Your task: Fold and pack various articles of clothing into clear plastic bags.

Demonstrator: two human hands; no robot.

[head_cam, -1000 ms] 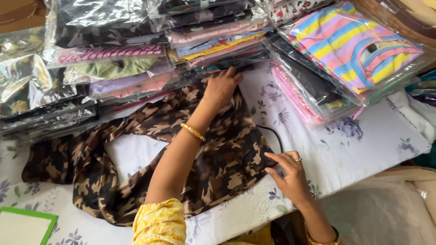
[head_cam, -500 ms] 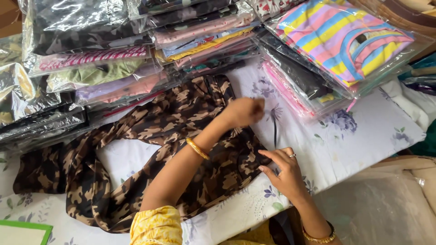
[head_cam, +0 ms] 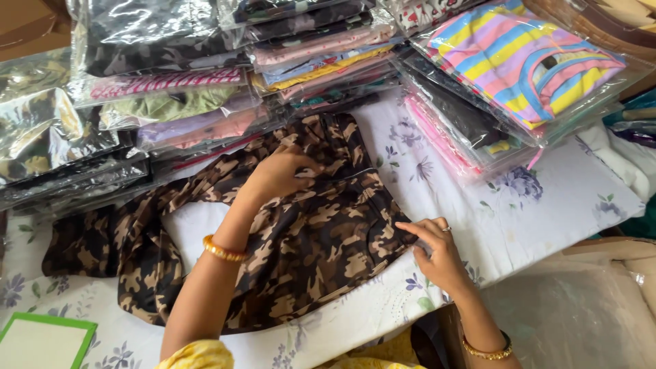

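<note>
Fingers (head_cam: 410, 227) pinch brown camouflage garment (head_cam: 321, 239), spread flat, legs splayed.

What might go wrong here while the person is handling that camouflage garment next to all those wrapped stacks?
The left hand presses the camouflage garment right beside the stacks of bagged clothes; a wide sweep might nudge the slippery bags so they slide. The right hand pinches the garment's edge near the table edge, so a tug could drag the cloth or the flowered sheet off.
</note>
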